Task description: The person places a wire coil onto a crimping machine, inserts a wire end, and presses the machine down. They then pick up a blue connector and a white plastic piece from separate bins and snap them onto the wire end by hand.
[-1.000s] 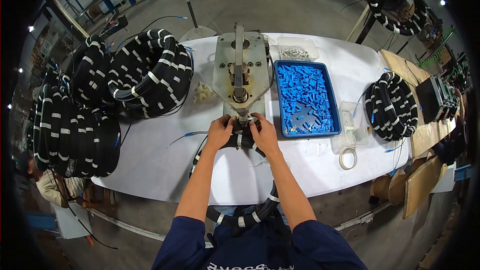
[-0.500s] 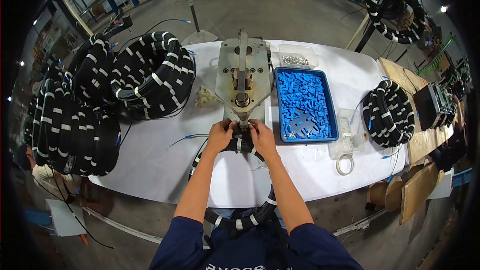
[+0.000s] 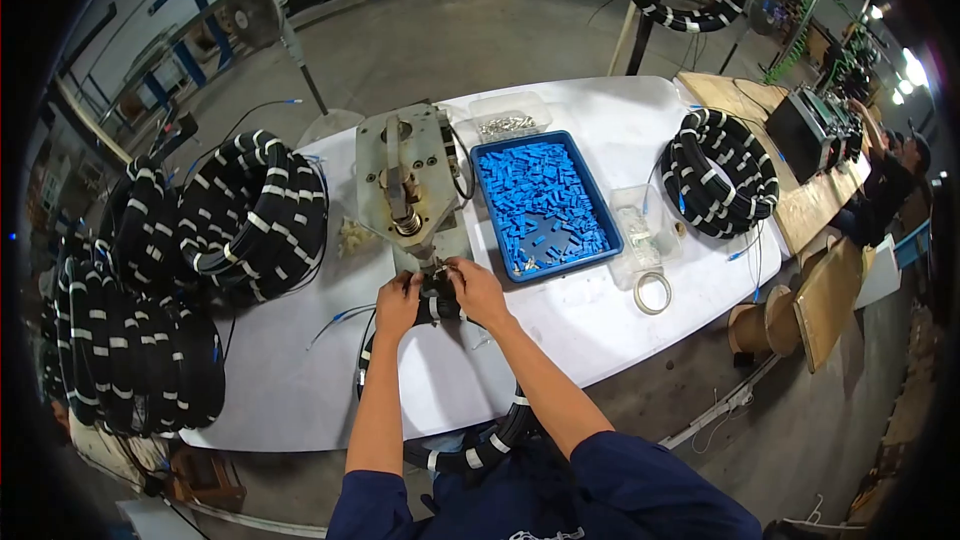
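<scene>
Both hands meet at the front tip of a metal bench press [image 3: 440, 155]. My left hand [image 3: 398, 302] is on the left of the tip, fingers bent and closed together. On the right, my right hand [image 3: 476, 290] pinches close to the tip with thumb and forefinger. What the fingertips hold is too small and partly hidden. Between and below the hands passes a taped section of a black cable coil [image 3: 475, 455], which hangs down over my lap. Thin cable ends with a blue tip [image 3: 345, 315] stick out left of my left hand.
A blue tray [image 3: 612, 240] of small blue connector parts stands right of the press, with a clear box of metal pieces [image 3: 508, 126] behind it. A tape roll [image 3: 652, 293] lies farther right. Black cable coils [image 3: 255, 215] crowd the left; another coil [image 3: 718, 175] sits right. A person [image 3: 885, 180] works far right.
My view has turned to the right, so the press, tray and hands appear farther left, and a person shows at the far right. Both hands stay at the press tip.
</scene>
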`<move>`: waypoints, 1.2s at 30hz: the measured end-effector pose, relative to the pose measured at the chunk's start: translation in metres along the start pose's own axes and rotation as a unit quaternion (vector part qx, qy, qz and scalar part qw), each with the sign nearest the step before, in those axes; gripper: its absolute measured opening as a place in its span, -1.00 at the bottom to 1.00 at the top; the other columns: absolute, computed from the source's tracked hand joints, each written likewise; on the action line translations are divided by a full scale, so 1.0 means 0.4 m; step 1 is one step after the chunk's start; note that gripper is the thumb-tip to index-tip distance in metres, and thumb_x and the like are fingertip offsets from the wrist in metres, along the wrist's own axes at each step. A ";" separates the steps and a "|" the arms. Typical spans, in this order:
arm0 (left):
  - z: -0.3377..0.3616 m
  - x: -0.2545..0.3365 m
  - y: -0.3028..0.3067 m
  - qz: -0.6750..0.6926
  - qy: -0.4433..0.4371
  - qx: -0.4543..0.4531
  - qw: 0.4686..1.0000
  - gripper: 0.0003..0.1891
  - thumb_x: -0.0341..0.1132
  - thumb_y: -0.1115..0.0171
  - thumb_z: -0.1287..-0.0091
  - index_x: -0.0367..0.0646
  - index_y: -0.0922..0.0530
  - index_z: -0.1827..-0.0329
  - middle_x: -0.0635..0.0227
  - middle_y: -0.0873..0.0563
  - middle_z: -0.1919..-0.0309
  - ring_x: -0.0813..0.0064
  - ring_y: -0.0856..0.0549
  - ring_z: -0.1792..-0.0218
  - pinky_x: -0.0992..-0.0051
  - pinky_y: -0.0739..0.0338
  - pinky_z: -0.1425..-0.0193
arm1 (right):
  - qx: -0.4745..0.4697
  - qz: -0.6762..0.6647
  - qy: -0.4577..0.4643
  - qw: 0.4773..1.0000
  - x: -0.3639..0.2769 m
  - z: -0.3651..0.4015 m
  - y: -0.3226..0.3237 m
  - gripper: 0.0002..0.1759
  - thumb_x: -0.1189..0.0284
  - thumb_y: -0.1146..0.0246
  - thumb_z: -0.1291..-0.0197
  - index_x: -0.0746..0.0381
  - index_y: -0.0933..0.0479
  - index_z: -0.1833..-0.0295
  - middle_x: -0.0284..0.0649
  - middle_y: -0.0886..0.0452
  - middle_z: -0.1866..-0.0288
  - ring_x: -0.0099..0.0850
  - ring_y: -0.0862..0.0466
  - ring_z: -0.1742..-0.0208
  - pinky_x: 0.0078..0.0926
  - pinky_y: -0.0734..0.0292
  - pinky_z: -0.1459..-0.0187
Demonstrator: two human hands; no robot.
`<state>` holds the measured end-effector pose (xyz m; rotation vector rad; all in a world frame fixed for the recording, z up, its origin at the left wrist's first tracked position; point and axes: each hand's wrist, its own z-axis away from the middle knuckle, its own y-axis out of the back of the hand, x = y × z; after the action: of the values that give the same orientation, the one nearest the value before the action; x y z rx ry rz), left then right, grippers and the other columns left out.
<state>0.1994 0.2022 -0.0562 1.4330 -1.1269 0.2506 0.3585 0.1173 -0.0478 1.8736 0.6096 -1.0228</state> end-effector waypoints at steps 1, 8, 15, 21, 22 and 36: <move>0.002 0.001 0.002 0.001 0.011 -0.010 1.000 -0.64 -0.15 -0.15 -0.47 -0.35 -0.59 0.29 -0.02 -0.61 0.53 0.04 -0.58 0.52 0.24 -0.45 0.35 | 0.006 -0.001 0.000 1.000 -0.004 0.003 0.004 -0.77 0.41 -0.17 -0.38 0.28 -0.59 -0.04 0.02 -0.70 0.12 0.04 -0.67 0.09 -0.13 -0.56 0.09; 0.043 0.024 0.011 0.032 0.053 -0.035 0.997 -0.58 -0.05 -0.18 -0.49 -0.32 -0.59 0.29 0.08 -0.56 0.61 0.20 -0.47 0.59 0.27 -0.39 0.42 | 0.028 -0.003 -0.054 0.998 -0.027 0.063 -0.015 -0.83 0.35 -0.17 -0.39 0.18 -0.54 0.03 -0.04 -0.70 0.14 0.06 -0.67 0.14 -0.03 -0.56 0.15; 0.101 0.049 0.037 0.044 0.077 -0.043 0.995 -0.63 -0.15 -0.20 -0.49 -0.32 -0.58 0.35 0.34 -0.45 0.64 0.60 -0.33 0.55 0.44 -0.27 0.47 | 0.114 0.068 0.029 0.991 -0.077 0.135 -0.018 -0.87 0.39 -0.18 -0.38 0.16 -0.55 0.04 -0.10 -0.56 0.34 -0.03 -0.62 0.26 -0.09 -0.50 0.24; 0.108 0.084 0.009 0.034 0.061 -0.072 0.995 -0.64 -0.16 -0.20 -0.49 -0.33 -0.57 0.35 0.34 -0.48 0.62 0.59 -0.38 0.51 0.44 -0.32 0.42 | 0.100 0.017 0.072 0.992 -0.041 0.161 0.051 -0.85 0.44 -0.20 -0.33 0.17 -0.56 0.03 -0.08 -0.53 0.31 -0.04 -0.58 0.23 -0.12 -0.50 0.21; 0.105 0.094 0.001 0.030 0.071 -0.088 0.993 -0.65 -0.17 -0.21 -0.48 -0.33 -0.58 0.34 0.29 -0.52 0.61 0.55 -0.42 0.51 0.42 -0.36 0.40 | 0.101 0.014 0.075 0.992 -0.037 0.166 0.066 -0.84 0.45 -0.22 -0.30 0.17 -0.56 0.03 -0.08 -0.54 0.29 -0.04 -0.59 0.23 -0.11 -0.52 0.20; 0.036 0.293 -0.208 0.138 0.018 -0.148 0.979 -0.61 -0.12 -0.28 -0.43 -0.34 -0.58 0.36 0.28 -0.44 0.68 0.57 -0.32 0.59 0.43 -0.27 0.48 | 0.152 -0.029 -0.024 0.988 0.062 0.183 0.316 -0.83 0.56 -0.19 -0.35 0.29 -0.59 -0.02 -0.06 -0.54 0.32 -0.14 -0.58 0.38 -0.25 -0.47 0.32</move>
<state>0.3126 0.1170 -0.0282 1.0058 -1.2748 0.2894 0.4358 -0.0077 -0.0287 2.0961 0.5042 -1.2524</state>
